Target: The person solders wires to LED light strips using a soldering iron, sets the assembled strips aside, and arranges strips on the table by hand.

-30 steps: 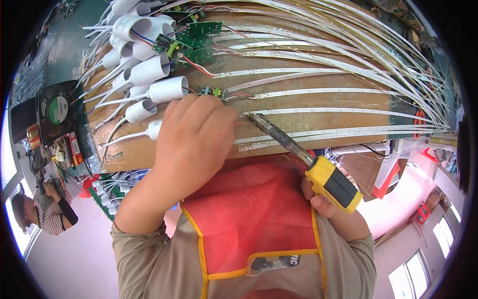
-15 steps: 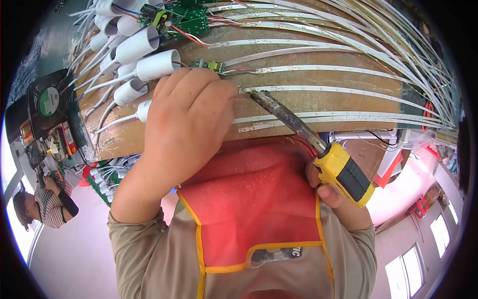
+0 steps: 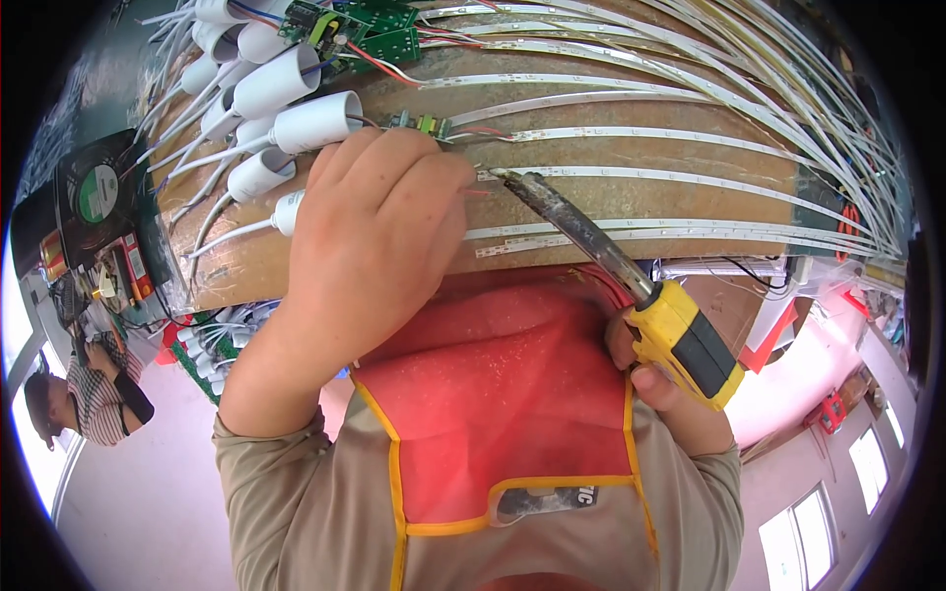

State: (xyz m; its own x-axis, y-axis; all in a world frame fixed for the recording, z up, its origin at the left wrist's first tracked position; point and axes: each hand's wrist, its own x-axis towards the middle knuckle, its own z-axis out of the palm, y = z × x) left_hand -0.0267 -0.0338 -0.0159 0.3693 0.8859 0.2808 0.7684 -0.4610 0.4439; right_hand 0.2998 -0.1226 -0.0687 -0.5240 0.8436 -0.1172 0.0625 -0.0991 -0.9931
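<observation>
My right hand (image 3: pixel 650 374) is wrapped round the yellow and black handle of a soldering iron (image 3: pixel 680 335). The iron's dark, worn barrel slants up and left, and its tip meets the left end of a white LED strip (image 3: pixel 631 174), right beside the fingertips of my left hand (image 3: pixel 384 222). That hand is closed over the board with its back toward me, hiding what it pinches; a thin reddish wire (image 3: pixel 477 192) shows by its fingers. Just beyond the knuckles lies a small green circuit board (image 3: pixel 419 125), wired to another strip. White cylindrical housings (image 3: pixel 315 123) lie left of the hand.
More LED strips (image 3: pixel 641 231) run rightward across the brown work board (image 3: pixel 236 286), bunching at the far right. Green circuit boards (image 3: pixel 384 39) are heaped at the back. A black fan (image 3: pixel 99 197) stands at the left. A person (image 3: pixel 94 394) works beyond it.
The soldering iron has shifted slightly, with its tip now against the strip's end. My left hand stays nearly in place. The view has moved a little.
</observation>
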